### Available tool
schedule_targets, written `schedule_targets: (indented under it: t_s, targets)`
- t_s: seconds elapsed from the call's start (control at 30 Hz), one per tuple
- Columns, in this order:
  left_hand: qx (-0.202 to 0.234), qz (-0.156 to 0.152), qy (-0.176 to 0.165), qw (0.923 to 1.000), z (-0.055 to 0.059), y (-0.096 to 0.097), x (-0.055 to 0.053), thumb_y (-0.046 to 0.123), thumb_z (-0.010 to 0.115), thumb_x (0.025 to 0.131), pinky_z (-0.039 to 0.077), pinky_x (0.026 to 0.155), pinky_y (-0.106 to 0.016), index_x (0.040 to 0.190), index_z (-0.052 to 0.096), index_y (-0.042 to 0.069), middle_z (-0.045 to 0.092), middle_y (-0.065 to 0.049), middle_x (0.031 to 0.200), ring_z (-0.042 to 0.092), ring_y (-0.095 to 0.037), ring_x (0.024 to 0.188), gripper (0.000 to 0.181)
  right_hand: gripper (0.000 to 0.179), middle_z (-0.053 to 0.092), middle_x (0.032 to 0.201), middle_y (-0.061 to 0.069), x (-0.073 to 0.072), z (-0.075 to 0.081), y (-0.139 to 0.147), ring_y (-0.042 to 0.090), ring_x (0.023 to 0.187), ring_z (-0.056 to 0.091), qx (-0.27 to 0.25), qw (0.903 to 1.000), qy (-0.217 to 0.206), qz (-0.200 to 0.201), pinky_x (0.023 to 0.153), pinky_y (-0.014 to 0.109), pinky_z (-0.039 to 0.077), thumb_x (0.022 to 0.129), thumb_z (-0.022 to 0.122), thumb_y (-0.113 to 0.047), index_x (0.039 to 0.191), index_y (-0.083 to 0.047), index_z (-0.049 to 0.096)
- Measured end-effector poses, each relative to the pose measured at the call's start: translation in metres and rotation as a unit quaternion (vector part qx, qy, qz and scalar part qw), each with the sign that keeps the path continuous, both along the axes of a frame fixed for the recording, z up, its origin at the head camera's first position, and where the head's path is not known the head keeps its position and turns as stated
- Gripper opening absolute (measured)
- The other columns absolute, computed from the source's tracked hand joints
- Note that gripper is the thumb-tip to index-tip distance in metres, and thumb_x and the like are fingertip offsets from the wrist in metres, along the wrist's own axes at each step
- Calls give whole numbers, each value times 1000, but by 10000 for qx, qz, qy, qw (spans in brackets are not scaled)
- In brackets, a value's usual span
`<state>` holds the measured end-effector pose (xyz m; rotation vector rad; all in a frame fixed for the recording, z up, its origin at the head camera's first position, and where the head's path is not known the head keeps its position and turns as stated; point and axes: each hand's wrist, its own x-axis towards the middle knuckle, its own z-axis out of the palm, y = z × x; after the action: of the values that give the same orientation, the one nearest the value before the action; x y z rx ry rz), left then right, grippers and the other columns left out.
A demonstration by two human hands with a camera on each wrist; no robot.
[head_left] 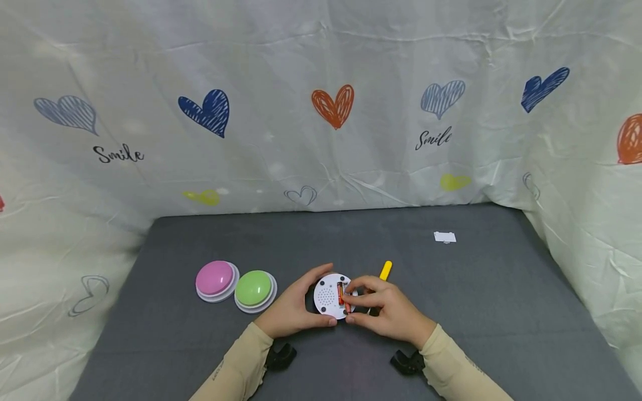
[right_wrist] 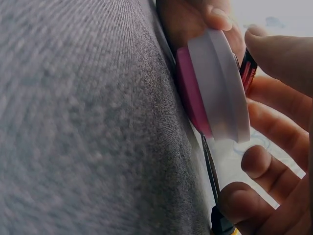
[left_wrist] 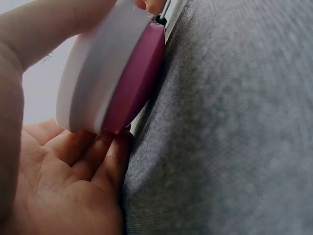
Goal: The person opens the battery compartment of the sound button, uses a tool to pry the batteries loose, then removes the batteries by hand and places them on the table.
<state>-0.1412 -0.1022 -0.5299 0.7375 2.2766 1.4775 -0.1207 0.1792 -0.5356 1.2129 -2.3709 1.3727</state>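
A white round push button (head_left: 326,301) is turned over, its pink dome (left_wrist: 139,76) facing the grey table. My left hand (head_left: 293,312) grips it by the rim, thumb on the near side and fingers at the far side. An orange-and-black battery (head_left: 340,293) lies in the open compartment on its underside. My right hand (head_left: 391,309) pinches a second battery (right_wrist: 248,70) between thumb and fingers, tilted at the compartment. Its inner end is hidden. Beside that hand lies a screwdriver (head_left: 385,270) with a yellow handle, its shaft (right_wrist: 211,164) reaching toward the dome.
Left of my left hand stand a green-domed button (head_left: 253,288) and a pink-domed button (head_left: 214,278), both dome up. A small white rectangular piece with a tab (head_left: 444,237) lies at the back right. Behind the grey table (head_left: 476,301) hangs a white heart-printed cloth (head_left: 271,161).
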Motion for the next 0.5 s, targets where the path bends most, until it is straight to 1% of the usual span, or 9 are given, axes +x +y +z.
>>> schedule_targets:
  t_s: [0.1,0.13,0.27,0.37,0.5]
  targets:
    - [5,-15,-11,10000,0,0,0,38,100,81,34,124,-57,171,35,16,51,3,164,48,-19,149,114,41,74,128,-1,-1,0,-1,17,114,68,-37,9997,219,69,92,31,58,91,93,-19,129,-10,82]
    - [4,-20,-9,10000,0,0,0,38,100,81,34,124,-58,171,35,15,51,3,164,48,-19,150,114,40,75,127,-1,-1,0,-1,18,114,68,-59,9996,272,84,94,32,58,90,93,-18,128,-9,82]
    - [17,-38,-5,10000,0,-1,0,38,100,81,35,124,-57,172,35,15,51,3,164,48,-19,149,114,40,76,126,1,-1,0,-1,19,112,69,-164,9994,292,92,93,32,59,88,94,-15,126,-8,83]
    - [32,-32,27,10000,0,0,0,38,100,81,34,124,-56,171,35,15,52,4,164,48,-18,149,114,40,77,125,3,-1,1,-1,19,109,69,-261,9993,254,82,86,29,58,87,95,-13,125,-7,83]
    - [64,-20,60,10000,-1,0,-1,36,100,81,35,124,-55,171,36,14,52,4,163,49,-18,148,113,40,77,124,5,-2,2,0,20,100,68,-379,9992,150,13,69,26,54,87,95,-11,124,-6,83]
